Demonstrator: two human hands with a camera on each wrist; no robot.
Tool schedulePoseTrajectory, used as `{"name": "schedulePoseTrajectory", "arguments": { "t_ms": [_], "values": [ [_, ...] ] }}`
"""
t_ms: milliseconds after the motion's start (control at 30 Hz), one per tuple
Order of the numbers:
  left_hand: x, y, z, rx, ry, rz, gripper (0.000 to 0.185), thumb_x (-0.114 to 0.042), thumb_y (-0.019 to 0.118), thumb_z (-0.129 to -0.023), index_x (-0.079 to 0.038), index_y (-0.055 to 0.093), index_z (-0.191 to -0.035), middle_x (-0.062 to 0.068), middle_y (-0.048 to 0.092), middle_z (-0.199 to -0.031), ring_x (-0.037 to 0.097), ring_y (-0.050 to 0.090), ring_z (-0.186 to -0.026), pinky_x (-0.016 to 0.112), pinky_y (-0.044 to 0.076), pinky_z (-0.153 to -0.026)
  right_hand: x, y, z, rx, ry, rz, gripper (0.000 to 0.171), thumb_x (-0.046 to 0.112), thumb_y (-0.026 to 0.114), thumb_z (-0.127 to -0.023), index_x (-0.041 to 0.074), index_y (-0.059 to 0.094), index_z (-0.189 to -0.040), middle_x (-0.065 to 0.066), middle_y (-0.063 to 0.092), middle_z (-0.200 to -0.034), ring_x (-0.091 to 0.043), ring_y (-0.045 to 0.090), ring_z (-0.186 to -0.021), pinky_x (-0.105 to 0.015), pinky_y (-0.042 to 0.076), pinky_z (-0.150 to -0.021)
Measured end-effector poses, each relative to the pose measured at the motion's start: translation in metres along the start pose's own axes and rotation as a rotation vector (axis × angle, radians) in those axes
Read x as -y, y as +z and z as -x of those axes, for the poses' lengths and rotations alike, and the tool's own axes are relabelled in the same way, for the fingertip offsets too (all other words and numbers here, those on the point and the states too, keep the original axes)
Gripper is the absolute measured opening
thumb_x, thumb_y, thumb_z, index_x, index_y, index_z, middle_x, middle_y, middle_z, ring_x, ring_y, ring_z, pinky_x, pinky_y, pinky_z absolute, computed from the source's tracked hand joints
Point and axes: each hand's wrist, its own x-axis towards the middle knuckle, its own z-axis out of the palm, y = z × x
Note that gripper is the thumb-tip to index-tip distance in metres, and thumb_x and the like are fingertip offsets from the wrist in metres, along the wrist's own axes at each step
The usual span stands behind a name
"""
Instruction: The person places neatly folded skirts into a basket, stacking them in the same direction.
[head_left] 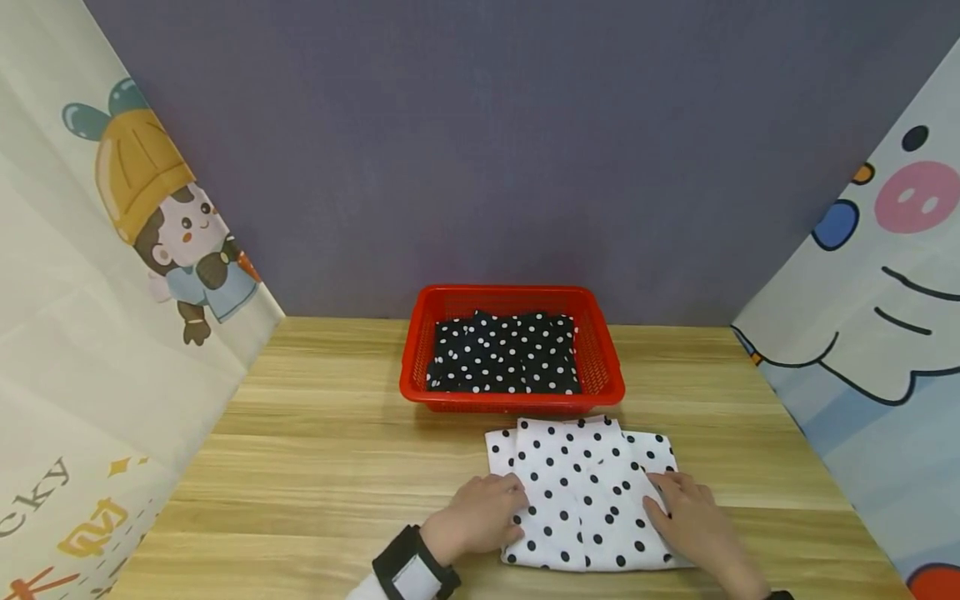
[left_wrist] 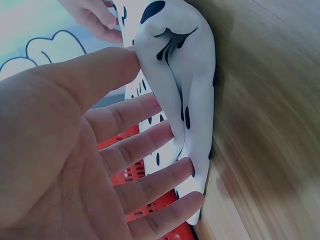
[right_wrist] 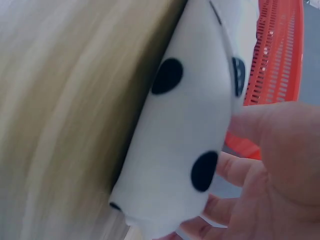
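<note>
A folded white cloth with black polka dots [head_left: 570,500] lies flat on the wooden table, its layers overlapping down the middle. At its left edge, my left hand [head_left: 483,512] touches the fabric with fingertips. In the left wrist view the fingers of that left hand [left_wrist: 145,165] are spread and nearly straight along the cloth's folded side [left_wrist: 197,100]. My right hand [head_left: 693,521] rests at the right edge, thumb and fingers apart on the fabric. Seen from the right wrist, the right hand [right_wrist: 270,170] has its thumb and relaxed fingertips against a thick fold [right_wrist: 175,125].
Just behind the cloth stands a red plastic basket [head_left: 611,367]. Inside it lies folded black fabric with white dots [head_left: 502,354]. A grey wall [head_left: 480,150] rises at the back of the table [head_left: 315,467], and printed curtains [head_left: 60,317] hang along both sides.
</note>
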Motion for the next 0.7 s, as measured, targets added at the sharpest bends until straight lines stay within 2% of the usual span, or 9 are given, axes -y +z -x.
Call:
{"name": "schedulePoseTrajectory", "arguments": {
  "t_ms": [233, 700],
  "values": [
    [0.01, -0.002, 0.014, -0.034, -0.037, 0.0, 0.03, -0.029, 0.068, -0.077, -0.022, 0.066, -0.107, -0.005, 0.058, -0.115, 0.014, 0.056, -0.101, 0.033, 0.048, -0.079, 0.013, 0.005, -0.002, 0.029, -0.007, -0.009, 0.046, 0.035, 0.058, -0.087, 0.005, 0.056, -0.122, -0.026, 0.049, -0.121, -0.046, 0.047, -0.106, -0.06, 0.042, -0.081],
    [0.027, 0.0, 0.04, -0.092, -0.102, 0.011, 0.032, -0.022, 0.07, -0.077, -0.016, 0.066, -0.109, 0.002, 0.059, -0.121, 0.022, 0.054, -0.109, 0.037, 0.045, -0.09, 0.041, 0.015, 0.001, -0.024, -0.096, -0.023, 0.043, 0.029, 0.064, -0.083, 0.008, 0.059, -0.12, -0.021, 0.052, -0.118, -0.04, 0.05, -0.106, -0.057, 0.045, -0.081]
  ]
}}
